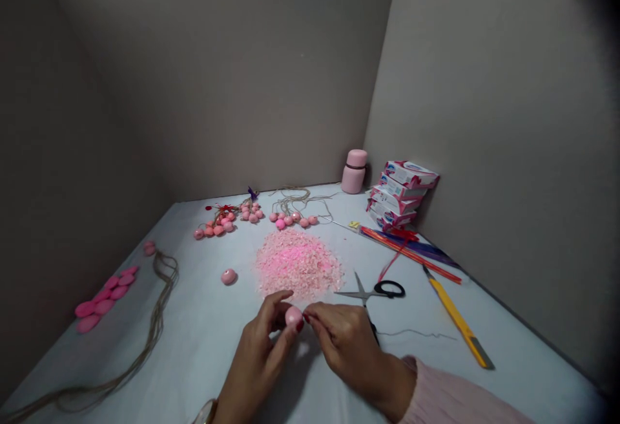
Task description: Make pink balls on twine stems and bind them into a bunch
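My left hand (261, 353) pinches a small round pink ball (293, 316) between thumb and fingers, just above the table. My right hand (346, 340) is closed in a pinch right beside the ball, fingertips touching it; what it holds is too small to make out. A pile of pink shavings (299, 262) lies just beyond both hands. Open scissors (372, 293) lie to the right of the pile, close to my right hand.
A loose pink ball (228, 276) sits left of the pile. Strung pink balls (252, 217) lie at the back, flat pink pieces (104, 298) and twine (155, 320) at left. A yellow cutter (458, 320), coloured sticks (411, 249), stacked boxes (402, 194) and a pink bottle (354, 171) are at right.
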Available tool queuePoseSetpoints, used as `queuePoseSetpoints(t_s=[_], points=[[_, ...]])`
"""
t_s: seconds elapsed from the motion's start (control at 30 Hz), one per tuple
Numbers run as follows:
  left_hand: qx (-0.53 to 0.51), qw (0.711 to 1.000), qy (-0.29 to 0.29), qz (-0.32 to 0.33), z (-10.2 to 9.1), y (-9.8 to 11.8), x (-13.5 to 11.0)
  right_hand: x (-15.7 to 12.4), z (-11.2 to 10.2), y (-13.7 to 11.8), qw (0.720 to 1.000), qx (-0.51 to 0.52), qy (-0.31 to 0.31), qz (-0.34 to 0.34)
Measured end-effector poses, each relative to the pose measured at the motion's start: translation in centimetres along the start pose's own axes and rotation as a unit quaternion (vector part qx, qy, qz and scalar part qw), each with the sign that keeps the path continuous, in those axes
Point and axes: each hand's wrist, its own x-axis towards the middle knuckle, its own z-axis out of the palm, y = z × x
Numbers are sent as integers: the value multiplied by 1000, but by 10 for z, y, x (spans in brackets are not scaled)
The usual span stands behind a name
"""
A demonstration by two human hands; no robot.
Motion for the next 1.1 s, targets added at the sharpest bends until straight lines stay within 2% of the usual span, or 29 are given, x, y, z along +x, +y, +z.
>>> queuePoseSetpoints(t_s=[0.1, 0.17, 0.27, 0.4, 0.5, 0.57, 0.7, 0.83, 1.0, 1.1], points=[[-5, 999, 27, -43, 0, 2, 0, -1, 1, 1, 1000, 2, 0, -5], [10, 999, 37, -10, -1, 3, 0, -1, 1, 2, 1000, 3, 6, 4], [45, 998, 11, 41, -1, 4, -1, 0, 2, 2, 1000, 6, 6, 14], [46, 999, -8, -1, 0, 5, -1, 0, 2, 1, 1000, -1, 3, 0], [35, 999, 10, 16, 1, 5, 0, -1, 2, 1, 1000, -4, -3, 1], [16, 1000, 3, 19, 1, 5, 1, -1, 2, 2, 1000, -4, -3, 4], [-70, 996, -30, -47, 0, 7, 2, -2, 2, 3, 1000, -11, 5, 0], [-136, 987, -33, -76, 2, 6, 2, -1, 2, 3, 1000, -16, 2, -4], [-53, 997, -27, -59, 2, 7, 0, 0, -1, -1, 999, -35, -8, -17], [-45, 996, -31, -71, -1, 10, 2, 0, -3, -3, 998, -41, -21, -36]])
